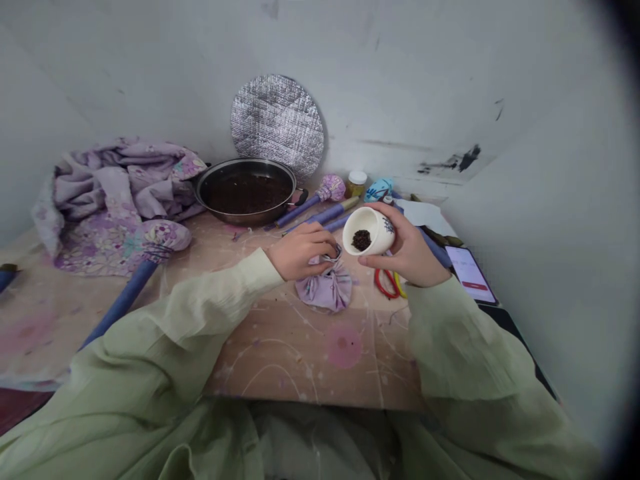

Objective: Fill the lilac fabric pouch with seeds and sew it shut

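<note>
My right hand [413, 250] is closed around a small white cup [383, 233], tilted to the left. Dark granules [361, 240] lie inside it against the lower wall. Just left of the cup, my left hand [304, 252] pinches the gathered top of a purple fabric pouch [327, 290] resting on the table. Its fingers partly hide the pouch's opening, and what is inside cannot be seen. Below my right hand lie scissors with a red handle loop [385, 285] and a yellow one.
A wide pan [247, 193] of dark contents stands at the back, before a round silver mat [277, 123]. Floral cloth [107, 220] and a cloth-headed blue stick [125, 293] are on the left. Behind my hands are more sticks and a white-lidded jar [356, 183]; a phone [470, 273] lies right.
</note>
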Demonstrator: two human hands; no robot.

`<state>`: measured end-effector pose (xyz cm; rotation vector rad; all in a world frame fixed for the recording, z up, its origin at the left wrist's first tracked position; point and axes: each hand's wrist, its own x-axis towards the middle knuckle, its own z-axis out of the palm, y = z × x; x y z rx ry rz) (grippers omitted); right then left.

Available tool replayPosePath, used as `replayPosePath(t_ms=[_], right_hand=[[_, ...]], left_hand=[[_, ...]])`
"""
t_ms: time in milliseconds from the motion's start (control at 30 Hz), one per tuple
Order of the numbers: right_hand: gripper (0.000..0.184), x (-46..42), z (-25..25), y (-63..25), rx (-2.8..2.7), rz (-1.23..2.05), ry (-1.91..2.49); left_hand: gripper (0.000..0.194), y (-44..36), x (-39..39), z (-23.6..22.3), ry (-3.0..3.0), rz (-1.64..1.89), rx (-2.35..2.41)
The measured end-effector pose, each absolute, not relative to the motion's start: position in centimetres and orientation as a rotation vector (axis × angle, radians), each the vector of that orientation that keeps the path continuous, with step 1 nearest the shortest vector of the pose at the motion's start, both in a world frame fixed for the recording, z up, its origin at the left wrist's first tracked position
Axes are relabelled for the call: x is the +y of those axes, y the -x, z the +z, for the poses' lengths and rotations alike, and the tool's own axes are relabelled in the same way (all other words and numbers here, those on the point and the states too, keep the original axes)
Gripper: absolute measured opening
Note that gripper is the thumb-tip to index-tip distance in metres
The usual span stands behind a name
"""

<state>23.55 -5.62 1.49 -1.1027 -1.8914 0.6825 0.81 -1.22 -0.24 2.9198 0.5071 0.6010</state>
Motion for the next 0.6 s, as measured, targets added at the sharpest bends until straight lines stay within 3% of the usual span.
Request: replayPosePath(t_ms=[300,600], right_hand=[[0.076,-5.66,1.45,-23.35,-1.927,0.678,1.094],[0.072,-5.40,2.20,-22.84,-2.018,0.623,1.119]], left_hand=[[0.027,-1.13,-1.55,0.59,-2.985,0.351,0.560],[0.027,-1.04,-1.60,0.17,-2.993,0.406,0.573]])
